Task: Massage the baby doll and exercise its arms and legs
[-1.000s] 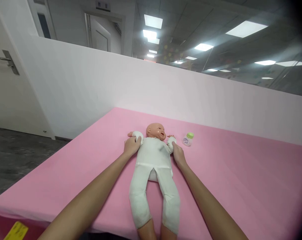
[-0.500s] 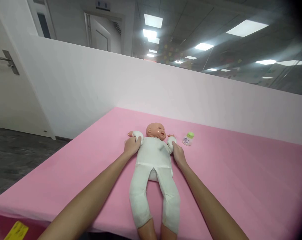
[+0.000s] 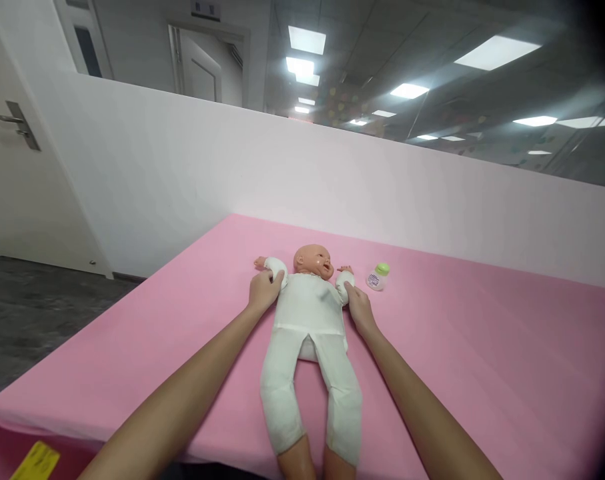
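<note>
A baby doll with a white cloth body lies on its back on a pink-covered table. Its head is turned to the right and its lower legs point toward me. My left hand is closed around the doll's arm on the left side, thumb on top. On the other side, my right hand grips the doll's other arm, with the thumb over the white sleeve. Both of the doll's small hands stick out beyond my grip. The undersides of my fingers are hidden.
A small clear bottle with a green cap stands right of the doll's hand. Behind the table runs a low white wall. A door is at the left, and a yellow label hangs at the near left edge.
The doll's hands have shifted very slightly upward and outward. My hands keep the same hold on its arms; the view has barely moved.
</note>
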`<action>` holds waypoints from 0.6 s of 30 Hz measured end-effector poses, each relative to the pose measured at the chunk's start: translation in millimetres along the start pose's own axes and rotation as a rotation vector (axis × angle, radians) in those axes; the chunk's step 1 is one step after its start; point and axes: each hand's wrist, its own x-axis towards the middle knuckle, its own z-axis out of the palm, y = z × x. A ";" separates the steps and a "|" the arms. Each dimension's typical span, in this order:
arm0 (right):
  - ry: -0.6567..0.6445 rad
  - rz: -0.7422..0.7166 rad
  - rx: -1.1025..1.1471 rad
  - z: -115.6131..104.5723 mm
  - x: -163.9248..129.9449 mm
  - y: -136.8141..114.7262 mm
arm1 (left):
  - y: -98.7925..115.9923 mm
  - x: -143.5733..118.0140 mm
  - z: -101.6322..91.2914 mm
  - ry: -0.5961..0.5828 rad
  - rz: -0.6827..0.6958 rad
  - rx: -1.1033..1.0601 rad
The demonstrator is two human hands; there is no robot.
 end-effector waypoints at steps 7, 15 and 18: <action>0.033 -0.025 0.179 2.4 0.5 3.2 | -2.8 1.2 0.5 0.055 0.043 -0.219; 0.020 -0.065 0.330 6.1 1.0 -0.7 | 5.2 -1.2 0.4 -0.150 0.144 -0.645; 0.000 -0.044 0.366 6.8 1.1 -1.5 | 7.4 -1.2 -1.0 -0.192 0.113 -0.760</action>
